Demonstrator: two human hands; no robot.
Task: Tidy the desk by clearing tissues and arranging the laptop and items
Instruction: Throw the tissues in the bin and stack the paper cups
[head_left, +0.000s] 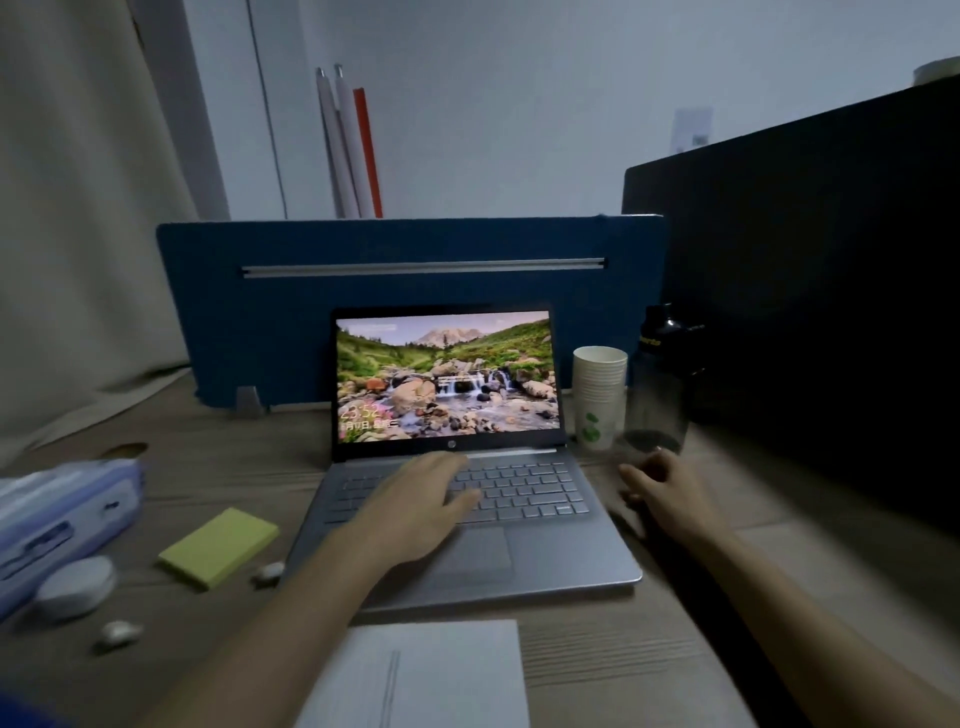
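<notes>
An open silver laptop (540, 551) sits mid-desk, its screen showing a waterfall landscape. My left hand (421, 499) lies over the keyboard with relaxed fingers and holds nothing. My right hand (665, 491) hovers just right of the laptop, below a dark bottle (657, 384), fingers loosely curled and empty. Two small crumpled tissue bits lie on the wood: one tissue ball (268, 571) near the laptop's front left corner, another tissue ball (119, 633) further left. A yellow sticky-note pad (218, 546) lies left of the laptop.
A stack of paper cups (600, 395) stands beside the bottle. A blue pack (57, 514) and a round white object (75, 584) sit at the left edge. White paper (415, 675) lies in front. A blue divider (405, 291) backs the desk; a dark panel (810, 291) stands at right.
</notes>
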